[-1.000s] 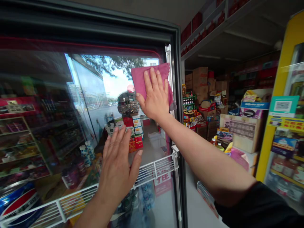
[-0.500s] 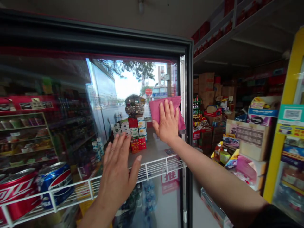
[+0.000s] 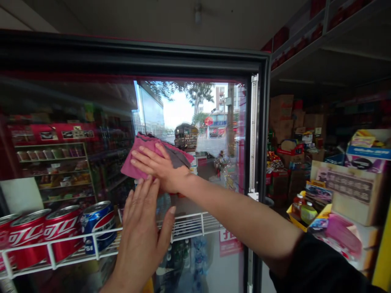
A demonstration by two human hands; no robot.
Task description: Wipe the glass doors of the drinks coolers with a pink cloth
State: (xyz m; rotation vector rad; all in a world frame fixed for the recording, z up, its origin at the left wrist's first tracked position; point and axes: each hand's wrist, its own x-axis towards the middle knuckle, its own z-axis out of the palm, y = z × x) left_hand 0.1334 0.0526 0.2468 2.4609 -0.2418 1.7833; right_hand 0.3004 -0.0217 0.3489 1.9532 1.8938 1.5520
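My right hand (image 3: 160, 167) presses a crumpled pink cloth (image 3: 137, 160) flat against the glass of a drinks cooler door (image 3: 210, 122), its fingers pointing left. A grey patch shows on the cloth near my fingers. Just below, my left hand (image 3: 142, 236) rests on the same glass with its fingers spread and nothing in it. Its fingertips nearly reach my right hand. Behind the glass, red Coca-Cola cans (image 3: 62, 232) and a blue Pepsi can (image 3: 99, 226) stand on a white wire shelf (image 3: 189, 226).
The cooler's black door frame (image 3: 259, 162) runs up the right side of the glass, which reflects a street and trees. Right of it stand stacked cardboard boxes (image 3: 282, 118) and a printed carton (image 3: 345, 187). Red boxes sit on high shelves (image 3: 305, 36).
My right hand and the pink cloth have moved from the upper right of the glass down and left, to just above my left hand. The cooler door has shifted right in view.
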